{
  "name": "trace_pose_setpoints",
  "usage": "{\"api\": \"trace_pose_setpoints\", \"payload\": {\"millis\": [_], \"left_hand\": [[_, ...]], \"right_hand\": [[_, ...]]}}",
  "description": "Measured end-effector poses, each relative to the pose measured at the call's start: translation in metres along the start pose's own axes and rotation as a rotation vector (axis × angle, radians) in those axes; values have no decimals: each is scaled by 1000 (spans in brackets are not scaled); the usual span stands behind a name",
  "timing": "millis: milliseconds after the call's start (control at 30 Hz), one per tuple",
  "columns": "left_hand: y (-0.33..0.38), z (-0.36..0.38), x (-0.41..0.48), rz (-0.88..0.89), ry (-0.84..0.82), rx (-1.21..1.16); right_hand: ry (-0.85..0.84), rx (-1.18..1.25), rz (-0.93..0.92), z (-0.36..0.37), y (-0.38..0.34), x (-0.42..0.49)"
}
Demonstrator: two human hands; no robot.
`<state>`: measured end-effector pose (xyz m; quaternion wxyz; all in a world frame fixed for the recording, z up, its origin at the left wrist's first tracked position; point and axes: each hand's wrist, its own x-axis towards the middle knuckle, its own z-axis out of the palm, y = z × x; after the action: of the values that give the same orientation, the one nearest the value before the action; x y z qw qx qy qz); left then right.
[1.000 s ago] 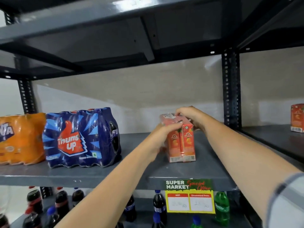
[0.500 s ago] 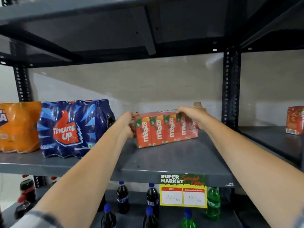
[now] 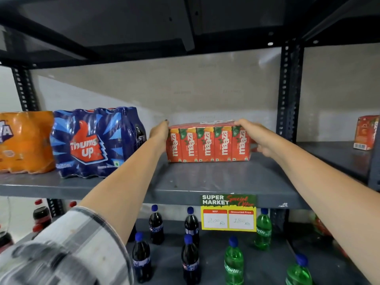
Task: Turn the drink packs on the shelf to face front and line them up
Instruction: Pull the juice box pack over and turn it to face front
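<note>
A red Maaza juice-carton pack (image 3: 208, 144) stands on the grey shelf (image 3: 216, 182), its long printed side facing front, set back from the front edge. My left hand (image 3: 159, 132) presses its left end. My right hand (image 3: 254, 134) grips its right end and top corner. Left of it stand a blue Thums Up bottle pack (image 3: 92, 142), logo to the front, and an orange bottle pack (image 3: 24, 141) cut off by the frame edge.
A black upright post (image 3: 289, 91) stands right of the Maaza pack. Beyond it, a small red carton (image 3: 366, 132) sits on the neighbouring shelf. A price tag (image 3: 228, 212) hangs from the shelf edge. Cola and green Sprite bottles (image 3: 233, 262) stand on the shelf below.
The Maaza pack has been turned from end-on to long side front and straightened parallel to the shelf edge. My hands have moved apart to its two ends.
</note>
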<state>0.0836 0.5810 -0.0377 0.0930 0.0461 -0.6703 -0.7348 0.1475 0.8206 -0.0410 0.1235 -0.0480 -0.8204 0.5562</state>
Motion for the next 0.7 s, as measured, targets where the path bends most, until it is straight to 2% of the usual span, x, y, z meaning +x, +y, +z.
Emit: {"api": "trace_pose_setpoints", "payload": {"millis": [100,333,467,700], "left_hand": [[-2,-1,-11,-46,-134,31],[-11,0,-17,56,-80,120],[-17,-7,-19,176,33,296],[-31,-24,-42,487,33,385]], "right_hand": [[-46,-6,-31,1,0,-4],[2,-12,-60,0,5,-15],[20,-34,-116,-5,10,-27],[9,-15,-211,-11,21,-40]]}}
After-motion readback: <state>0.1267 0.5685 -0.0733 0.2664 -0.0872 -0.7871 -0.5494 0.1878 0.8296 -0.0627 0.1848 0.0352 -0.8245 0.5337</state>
